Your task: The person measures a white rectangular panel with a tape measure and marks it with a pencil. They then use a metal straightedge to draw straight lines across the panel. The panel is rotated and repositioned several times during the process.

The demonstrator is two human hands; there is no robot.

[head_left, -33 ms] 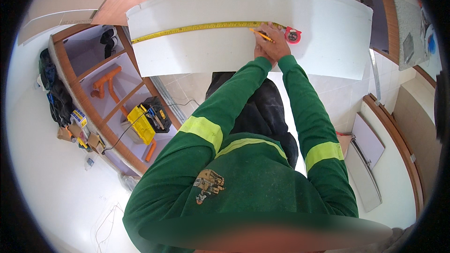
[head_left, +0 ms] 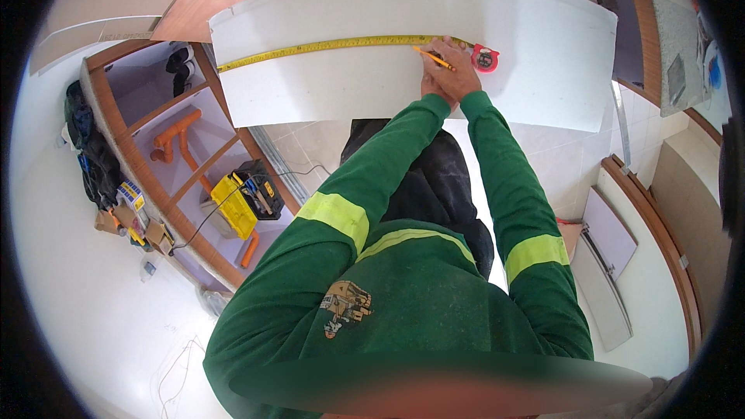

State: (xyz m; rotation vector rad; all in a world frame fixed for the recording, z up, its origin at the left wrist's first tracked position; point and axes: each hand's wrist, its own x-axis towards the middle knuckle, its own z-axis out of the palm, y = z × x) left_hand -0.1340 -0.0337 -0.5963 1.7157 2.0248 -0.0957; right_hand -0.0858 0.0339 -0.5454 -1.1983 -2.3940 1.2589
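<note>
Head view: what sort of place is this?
Probably a room being fitted out: a tape measure stretched along a white board, an open toolbox and orange pipes in a wood-edged cabinet.

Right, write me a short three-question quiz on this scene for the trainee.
1. True or false: the yellow tape is pulled out of its red case and lies along the white board.

2. What is in the right hand?
A) a hammer
B) a pencil
C) scissors

3. Fill in: the yellow and black toolbox is on the person's ____ side.

Key: 1. True; 2. B; 3. left.
</note>
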